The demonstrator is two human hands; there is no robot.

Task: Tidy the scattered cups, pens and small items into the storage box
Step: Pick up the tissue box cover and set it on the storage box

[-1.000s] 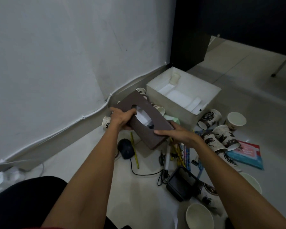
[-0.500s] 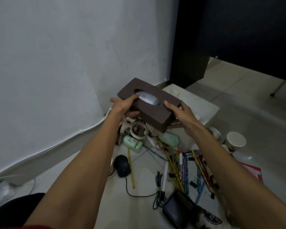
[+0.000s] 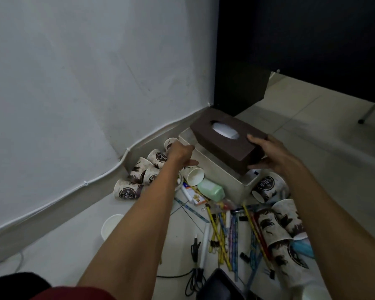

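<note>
The left grip (image 3: pixel 180 152) and right grip (image 3: pixel 275 154) are bare hands on bare forearms. A red sleeve (image 3: pixel 74 294) starts above the left elbow. Left of that sleeve sits rounded black clothing (image 3: pixel 15 285).

Dim, flat indoor light, brightest on the floor (image 3: pixel 307 126) at 2 o'clock. The black panel (image 3: pixel 301 40) at 1 o'clock is crushed to shadow. Wide-angle distortion bends the wall (image 3: pixel 74 83) base towards 8 o'clock. The pens (image 3: pixel 223 241) at 5 o'clock look soft and grainy.

tissue box (image 3: pixel 227 141) above storage box (image 3: pixel 219 169)
</note>
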